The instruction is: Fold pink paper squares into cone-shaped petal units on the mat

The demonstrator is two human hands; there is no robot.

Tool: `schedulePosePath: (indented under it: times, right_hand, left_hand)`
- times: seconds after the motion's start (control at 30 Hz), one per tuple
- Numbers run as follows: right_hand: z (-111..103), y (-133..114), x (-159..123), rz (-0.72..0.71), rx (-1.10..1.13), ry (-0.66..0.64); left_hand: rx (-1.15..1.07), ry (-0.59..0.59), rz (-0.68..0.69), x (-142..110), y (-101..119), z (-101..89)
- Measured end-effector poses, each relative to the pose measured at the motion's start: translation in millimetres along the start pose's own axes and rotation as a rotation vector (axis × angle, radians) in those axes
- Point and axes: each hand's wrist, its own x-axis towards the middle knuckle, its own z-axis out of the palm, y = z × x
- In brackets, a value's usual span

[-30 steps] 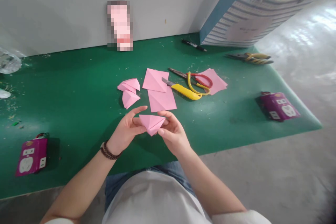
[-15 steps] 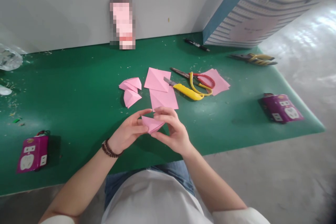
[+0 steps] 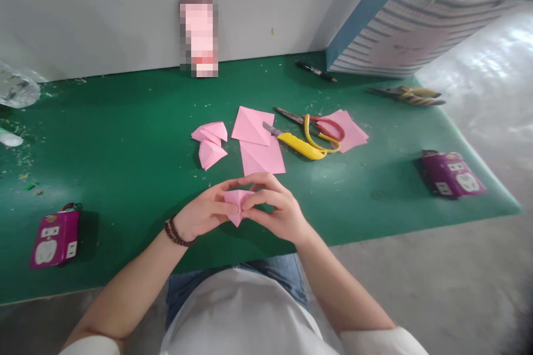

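Note:
Between my two hands, close to the table's near edge, is a folded piece of pink paper (image 3: 236, 198) with one corner pointing down toward me. My left hand (image 3: 205, 212) pinches its left side, thumb lying across the front. On the other side, my right hand (image 3: 283, 209) has thumb and fingertips closed on the paper; part of the paper is hidden behind these fingers. Just beyond my hands lie creased pink squares (image 3: 262, 158) and, to their left, folded pink paper pieces (image 3: 210, 141). A yellow craft knife (image 3: 300, 146) and red-and-yellow-handled scissors (image 3: 322, 130) rest beside the squares.
More pink sheets (image 3: 353, 132) lie under the scissors' handles. Pliers (image 3: 410, 95), a black pen (image 3: 315, 71) and a striped paper bag (image 3: 375, 39) are at the back right. Purple socket boxes stand left (image 3: 55, 237) and right (image 3: 453, 175) on the green table (image 3: 125, 150).
The paper has been turned in my hands, so its point now faces down toward me. My right fingers have closed in on it. The whole view has shifted slightly.

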Motion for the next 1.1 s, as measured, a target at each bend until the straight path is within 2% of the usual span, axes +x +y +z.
schedulePosePath:
  times: [0.13,0.27,0.43,0.57,0.63,0.7,0.77,0.83,0.93,1.1]
  right_hand:
    - [0.5,-0.1,-0.4,0.013,-0.006,-0.032]
    - [0.6,-2.6,-1.0,0.09,0.001,-0.047]
    - [-1.7,-4.2,-1.3,0.143,0.083,0.004]
    - [-0.1,-0.1,-3.4,0.321,0.298,0.066]
    - [3.7,1.5,-4.4,0.432,0.403,0.143]
    - [8.9,1.7,-5.1,0.494,0.45,0.261]
    - [14.5,0.6,-5.4,0.504,0.446,0.372]
    - [20.0,-1.2,-5.8,0.479,0.425,0.441]
    - [27.3,-3.4,-7.0,0.445,0.399,0.465]
    - [33.4,-3.3,-9.1,0.424,0.376,0.43]
  left_hand:
    - [0.023,0.003,0.014,0.7,-0.5,1.0]
    - [0.049,0.0,0.037,1.2,0.1,3.2]
    - [0.025,0.024,0.022,1.6,1.3,3.5]
    - [0.034,0.066,0.036,1.9,0.4,2.4]
    - [0.084,0.138,0.154,1.5,-1.2,4.2]
    - [0.2,0.251,0.389,0.2,-3.3,7.8]
    - [0.404,0.369,0.639,-2.1,-5.6,11.9]
    - [0.647,0.456,0.795,-4.7,-7.5,15.2]
    - [0.885,0.528,0.9,-7.8,-9.4,18.3]
    - [0.976,0.586,0.953,-9.3,-10.8,20.6]
